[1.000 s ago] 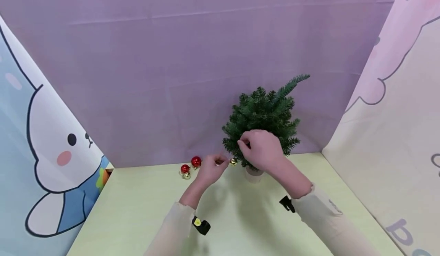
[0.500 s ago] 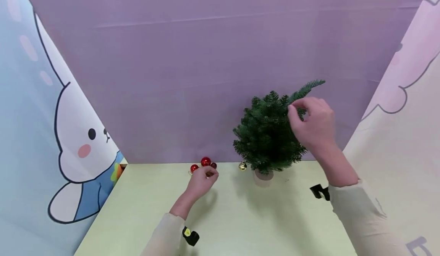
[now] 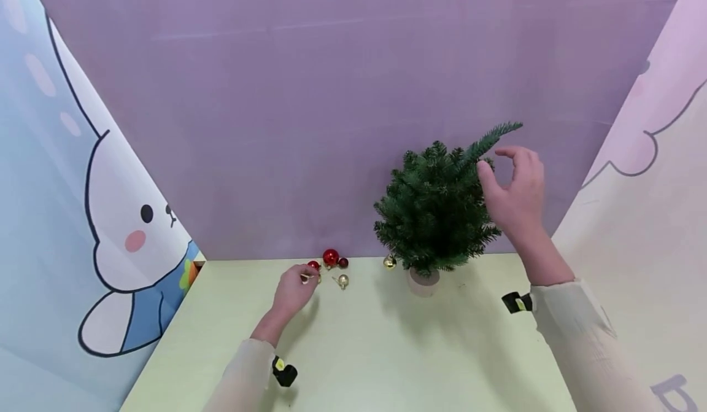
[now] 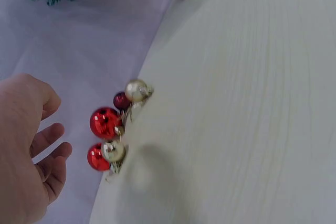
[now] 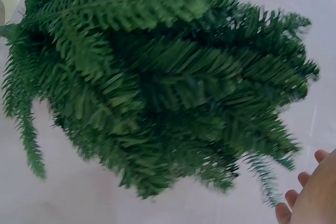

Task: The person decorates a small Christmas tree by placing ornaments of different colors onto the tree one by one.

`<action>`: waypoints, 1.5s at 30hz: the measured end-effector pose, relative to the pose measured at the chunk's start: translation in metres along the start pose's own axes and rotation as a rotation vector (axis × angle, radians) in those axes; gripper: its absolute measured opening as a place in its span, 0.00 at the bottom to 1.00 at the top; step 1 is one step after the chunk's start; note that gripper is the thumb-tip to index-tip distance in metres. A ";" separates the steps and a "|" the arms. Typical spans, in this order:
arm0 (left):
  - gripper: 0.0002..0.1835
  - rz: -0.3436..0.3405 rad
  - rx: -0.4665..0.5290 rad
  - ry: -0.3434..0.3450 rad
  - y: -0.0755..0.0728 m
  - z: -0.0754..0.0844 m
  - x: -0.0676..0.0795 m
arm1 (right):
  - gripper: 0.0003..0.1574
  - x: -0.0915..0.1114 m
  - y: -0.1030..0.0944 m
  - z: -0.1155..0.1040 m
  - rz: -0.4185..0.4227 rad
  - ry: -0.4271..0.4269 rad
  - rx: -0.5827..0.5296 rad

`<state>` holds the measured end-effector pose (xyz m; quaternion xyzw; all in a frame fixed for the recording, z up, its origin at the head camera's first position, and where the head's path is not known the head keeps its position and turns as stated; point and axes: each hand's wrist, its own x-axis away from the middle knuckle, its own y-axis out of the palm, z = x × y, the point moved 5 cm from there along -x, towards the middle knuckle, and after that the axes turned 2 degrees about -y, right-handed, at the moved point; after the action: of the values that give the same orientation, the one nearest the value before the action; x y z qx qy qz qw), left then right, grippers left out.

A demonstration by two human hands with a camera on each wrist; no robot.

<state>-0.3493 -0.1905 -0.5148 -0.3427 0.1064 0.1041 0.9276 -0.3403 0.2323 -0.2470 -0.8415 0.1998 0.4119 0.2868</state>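
Hovering left hand (image 3: 293,292): fingers loosely bent, thumb parted from them, nothing held; near baubles.
Baubles (image 3: 331,257): reds and golds, clustered at the table's (image 3: 359,350) far edge, left of tree.
Tree (image 3: 436,209): potted, near far edge, towards far right corner; gold ball (image 3: 390,262) at its lower left.
Right hand (image 3: 519,191): thumb and fingers well parted, nothing held, just beside upper branches.

I see a bushy green tree (image 3: 431,209) upright in its pale pot (image 3: 423,283), a shiny gold ball (image 3: 390,262) at its lower left, glossy red balls (image 3: 331,257) and pale-gold balls (image 4: 137,91) clustered farther left.
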 end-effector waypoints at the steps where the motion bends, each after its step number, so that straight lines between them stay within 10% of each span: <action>1: 0.05 0.007 -0.014 0.000 -0.002 -0.001 -0.001 | 0.28 -0.001 0.001 0.003 -0.012 0.023 0.005; 21: 0.16 -0.130 -0.291 0.010 0.001 -0.034 -0.017 | 0.42 0.021 0.022 0.037 -0.321 0.145 -0.157; 32: 0.25 -0.241 -0.539 0.084 0.000 -0.039 -0.031 | 0.44 0.031 0.028 0.023 -0.281 0.151 -0.193; 45: 0.26 -0.294 -0.568 0.170 0.013 -0.029 -0.046 | 0.48 0.046 0.019 0.008 -0.224 0.213 -0.124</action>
<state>-0.4001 -0.2052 -0.5320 -0.6067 0.0994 -0.0343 0.7879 -0.3293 0.2181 -0.2941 -0.9135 0.1080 0.2974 0.2557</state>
